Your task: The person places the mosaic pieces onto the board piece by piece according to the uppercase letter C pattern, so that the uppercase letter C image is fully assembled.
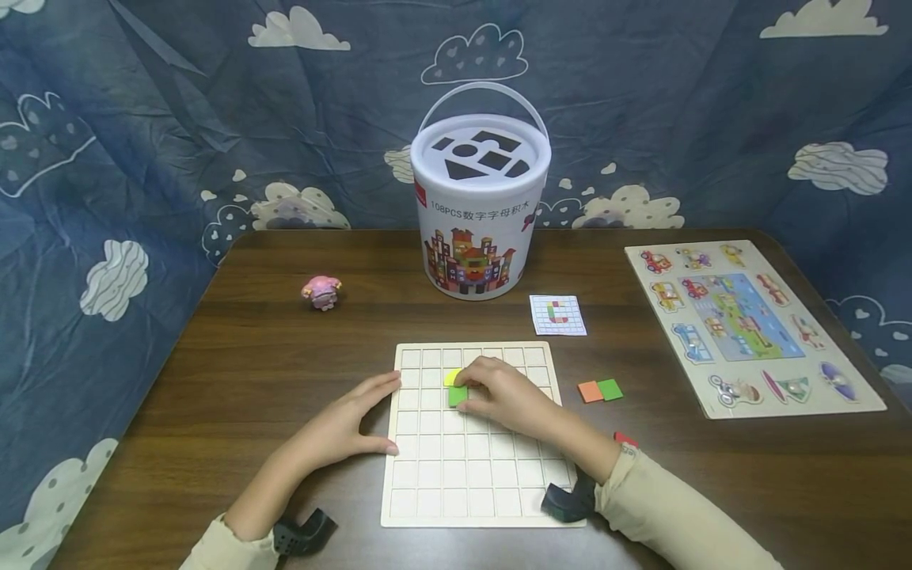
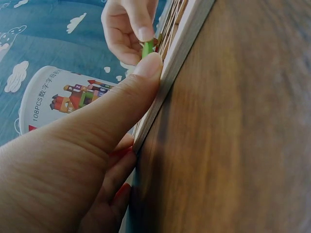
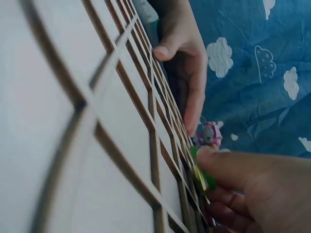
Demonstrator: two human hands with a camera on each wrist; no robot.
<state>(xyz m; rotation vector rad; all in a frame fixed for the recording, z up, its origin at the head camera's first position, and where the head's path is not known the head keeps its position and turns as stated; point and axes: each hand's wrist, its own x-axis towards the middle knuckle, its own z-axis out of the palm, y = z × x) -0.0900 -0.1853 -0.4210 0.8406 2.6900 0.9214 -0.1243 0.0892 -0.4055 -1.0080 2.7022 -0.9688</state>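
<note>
A pale wooden grid board [image 1: 420, 475] lies on the table in front of me. My right hand [image 1: 509, 400] pinches a green square tile [image 1: 457, 397] between thumb and fingers, low over the upper middle cells. Just beyond it is a yellow tile [image 1: 451, 378] on the grid, partly hidden by the fingers. In the right wrist view the green tile [image 3: 209, 180] stands tilted against the grid. My left hand [image 1: 342, 423] rests at the board's left edge, thumb and fingers spread apart and touching the rim; its thumb [image 2: 129, 92] lies along that side in the left wrist view.
Right of the board lie an orange tile [image 1: 590, 392] and another green tile [image 1: 610, 389]. A red piece [image 1: 625, 438] shows beside the right sleeve. Behind stand a pattern card [image 1: 559, 315], a white bucket [image 1: 477, 206] and a pink toy figure [image 1: 323, 292]. A picture puzzle [image 1: 755, 332] lies far right.
</note>
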